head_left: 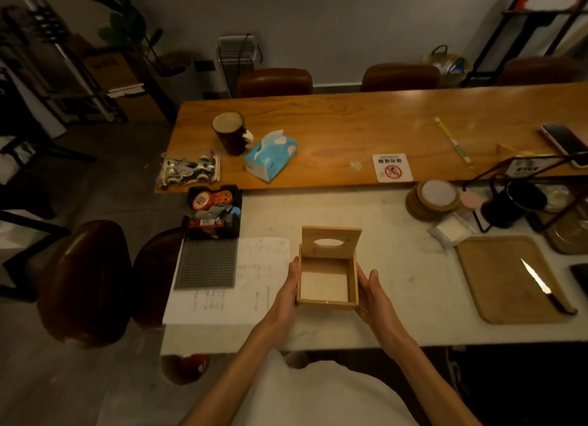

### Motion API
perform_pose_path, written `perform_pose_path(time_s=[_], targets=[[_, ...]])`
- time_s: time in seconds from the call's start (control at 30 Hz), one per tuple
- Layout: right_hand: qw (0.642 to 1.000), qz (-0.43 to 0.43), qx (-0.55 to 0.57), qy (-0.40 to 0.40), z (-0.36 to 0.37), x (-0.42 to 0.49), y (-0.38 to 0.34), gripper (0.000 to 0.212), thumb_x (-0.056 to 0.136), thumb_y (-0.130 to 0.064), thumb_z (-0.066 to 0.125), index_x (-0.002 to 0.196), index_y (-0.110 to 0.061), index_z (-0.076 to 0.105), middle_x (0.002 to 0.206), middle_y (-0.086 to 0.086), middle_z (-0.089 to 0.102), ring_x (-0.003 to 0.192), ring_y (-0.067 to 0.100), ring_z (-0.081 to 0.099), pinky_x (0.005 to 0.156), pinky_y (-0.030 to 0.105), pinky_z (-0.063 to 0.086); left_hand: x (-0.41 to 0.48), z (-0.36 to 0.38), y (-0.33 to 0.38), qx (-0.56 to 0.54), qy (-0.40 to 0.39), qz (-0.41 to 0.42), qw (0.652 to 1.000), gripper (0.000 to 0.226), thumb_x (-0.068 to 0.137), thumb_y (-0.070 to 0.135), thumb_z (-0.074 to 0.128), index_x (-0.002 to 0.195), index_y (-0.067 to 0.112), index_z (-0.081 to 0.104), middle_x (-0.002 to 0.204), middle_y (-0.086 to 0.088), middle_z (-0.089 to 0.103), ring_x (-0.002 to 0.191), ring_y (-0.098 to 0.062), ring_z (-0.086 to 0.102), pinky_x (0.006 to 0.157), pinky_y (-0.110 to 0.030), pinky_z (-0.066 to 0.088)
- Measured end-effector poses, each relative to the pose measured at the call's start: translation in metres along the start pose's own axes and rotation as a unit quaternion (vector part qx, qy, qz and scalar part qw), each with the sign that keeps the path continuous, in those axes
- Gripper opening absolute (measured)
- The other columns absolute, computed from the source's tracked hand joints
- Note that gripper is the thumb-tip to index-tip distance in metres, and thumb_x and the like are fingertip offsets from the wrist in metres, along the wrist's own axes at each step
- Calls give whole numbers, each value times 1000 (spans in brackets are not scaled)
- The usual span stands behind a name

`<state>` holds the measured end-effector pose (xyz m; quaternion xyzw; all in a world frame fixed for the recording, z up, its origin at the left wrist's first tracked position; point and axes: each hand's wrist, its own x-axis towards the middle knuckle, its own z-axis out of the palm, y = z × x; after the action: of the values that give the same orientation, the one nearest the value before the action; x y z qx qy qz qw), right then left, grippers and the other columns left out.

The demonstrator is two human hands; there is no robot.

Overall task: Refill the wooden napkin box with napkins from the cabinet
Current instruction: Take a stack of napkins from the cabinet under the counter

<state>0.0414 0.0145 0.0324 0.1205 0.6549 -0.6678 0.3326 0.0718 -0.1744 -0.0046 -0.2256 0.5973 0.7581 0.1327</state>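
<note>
Near the white counter's [397,314] front edge, both hands flat against the empty, lid-up wooden napkin box [327,282].

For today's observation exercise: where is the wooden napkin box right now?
In the head view, the wooden napkin box sits centrally on the white table's near part, lid up, between the left hand and right hand, beside paper sheets.

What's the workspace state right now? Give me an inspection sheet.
Surface: white counter, wooden table behind.
Job's things: wooden box with lid up, empty; no napkins or cabinet seen.
Clutter: tray with knife, coasters, papers, tissue pack, mug.
Grippers: left hand and right hand flank the box sides.
Cables: nothing seen.
Surroundings: chairs, plant.
</note>
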Motion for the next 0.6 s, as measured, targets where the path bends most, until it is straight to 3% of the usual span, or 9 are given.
perform_pose_path(time_s=[0.13, 0.27, 0.37, 0.43, 0.53, 0.6], targets=[[1000, 3, 10, -11, -8, -19, 21, 61, 95, -58, 14, 149, -32, 29, 138, -8, 48, 129, 15, 45, 106, 32, 34, -24, 12, -28, 2, 30, 3, 1000, 69, 83, 80, 41, 143, 46, 37, 143, 2, 53, 130, -19, 53, 113, -52, 37], [999, -10, -10, -41, -17, -23, 34, 61, 93, -63, 17, 146, -37, 34, 142, -6, 50, 133, 16, 45, 112, 38, 35, -34, 22, -38, -5, 36, -9, 999, 70, 83, 79, 41, 138, 37, 46, 137, -3, 59, 126, -22, 57, 110, -53, 41], [998, -25, -6, -60, -21, -25, 34, 49, 97, -60, 15, 133, -44, 44, 136, -6, 56, 129, 14, 50, 107, 34, 40, -38, 27, -45, 14, 59, 1, 998, 72, 83, 80, 40, 137, 33, 51, 134, -5, 61, 124, -23, 59, 109, -54, 42], [997, -33, 10, -70, -25, -24, 32, 52, 100, -55, 12, 138, -39, 42, 142, -3, 52, 131, 17, 48, 105, 32, 39, -42, 29, -51, 25, 72, 11, 997, 71, 83, 79, 39, 139, 36, 47, 137, -3, 59, 126, -21, 57, 109, -53, 42], [998, -35, 30, -40, -32, -21, 41, 61, 101, -54, 13, 153, -24, 22, 157, 2, 28, 145, 24, 26, 117, 40, 22, -54, 38, -54, 38, 121, 30, 991, 75, 87, 76, 37, 150, 37, 29, 153, 0, 42, 139, -18, 43, 115, -43, 35], [996, -68, 46, 38, -38, -29, 56, 59, 102, -50, 23, 149, -17, 35, 155, 7, 36, 142, 24, 33, 119, 43, 23, -74, 52, -57, 55, 167, 33, 984, 68, 99, 60, 28, 156, 27, 13, 163, 1, 21, 149, -17, 23, 122, -38, 20]])
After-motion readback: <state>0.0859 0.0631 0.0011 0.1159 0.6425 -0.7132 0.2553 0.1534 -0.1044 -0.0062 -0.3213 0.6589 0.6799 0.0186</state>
